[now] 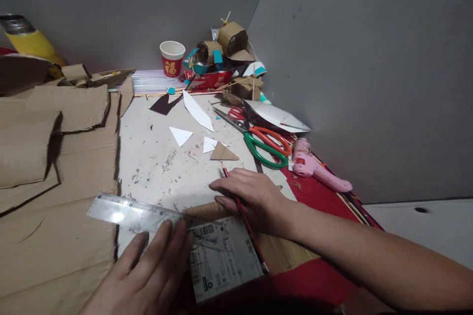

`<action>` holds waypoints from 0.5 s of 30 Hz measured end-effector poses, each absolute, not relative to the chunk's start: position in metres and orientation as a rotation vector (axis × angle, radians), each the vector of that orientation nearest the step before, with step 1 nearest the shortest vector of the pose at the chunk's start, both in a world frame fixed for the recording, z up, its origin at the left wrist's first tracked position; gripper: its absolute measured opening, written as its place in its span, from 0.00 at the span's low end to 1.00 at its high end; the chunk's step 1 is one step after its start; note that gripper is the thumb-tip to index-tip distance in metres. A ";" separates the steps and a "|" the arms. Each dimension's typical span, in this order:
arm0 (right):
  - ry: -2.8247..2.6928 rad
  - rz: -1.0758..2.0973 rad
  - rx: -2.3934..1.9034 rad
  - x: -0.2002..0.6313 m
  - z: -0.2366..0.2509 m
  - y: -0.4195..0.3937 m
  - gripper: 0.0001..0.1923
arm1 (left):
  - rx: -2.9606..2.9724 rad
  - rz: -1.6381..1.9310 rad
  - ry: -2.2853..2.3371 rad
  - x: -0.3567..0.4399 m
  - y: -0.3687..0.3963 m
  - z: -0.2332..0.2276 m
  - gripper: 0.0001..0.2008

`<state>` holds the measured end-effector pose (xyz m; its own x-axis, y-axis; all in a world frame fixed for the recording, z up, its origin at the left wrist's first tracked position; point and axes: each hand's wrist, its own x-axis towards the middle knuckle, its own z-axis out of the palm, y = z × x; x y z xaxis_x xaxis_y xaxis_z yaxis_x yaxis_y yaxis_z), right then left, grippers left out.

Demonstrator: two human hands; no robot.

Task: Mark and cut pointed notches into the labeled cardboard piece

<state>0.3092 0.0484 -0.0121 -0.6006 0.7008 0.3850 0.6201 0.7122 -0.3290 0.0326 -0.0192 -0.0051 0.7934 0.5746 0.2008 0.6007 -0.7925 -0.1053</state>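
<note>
My left hand [151,266] rests with its fingertips on a clear plastic ruler [121,210], holding it at its near end. That ruler lies slantwise, its far end over the cardboard on the left. In my right hand [254,199] a red and black pencil [247,221] runs between the fingers and thumb, its tip pointing away from me. Under the pencil's near end is a grey printed panel [225,258] with a barcode, beside my left fingertips. Brown cardboard [290,253] shows beneath my right wrist. A small cardboard triangle [224,152] lies just beyond the pencil tip.
Cardboard sheets [74,157] cover the left. White paper scraps [181,135] lie ahead. Scissors [264,140] and a pink glue gun [320,167] are at right. A paper cup [172,59], cardboard constructions [232,39] and a yellow bottle [33,44] stand near the grey wall [351,69].
</note>
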 end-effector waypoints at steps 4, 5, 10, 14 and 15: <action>-2.426 0.217 -1.007 0.309 -0.012 0.049 0.09 | -2.813 -0.245 -0.942 0.034 -0.019 -0.005 0.24; -2.428 0.215 -1.006 0.309 -0.012 0.049 0.09 | -2.812 -0.247 -0.939 0.034 -0.019 -0.005 0.23; -2.435 0.228 -1.016 0.310 -0.012 0.049 0.09 | -2.817 -0.259 -0.941 0.034 -0.019 -0.005 0.24; -2.429 0.240 -1.011 0.310 -0.011 0.048 0.09 | -2.842 -0.267 -0.931 0.034 -0.017 -0.006 0.23; -2.429 0.242 -1.013 0.310 -0.011 0.048 0.09 | -2.847 -0.263 -0.932 0.034 -0.017 -0.006 0.23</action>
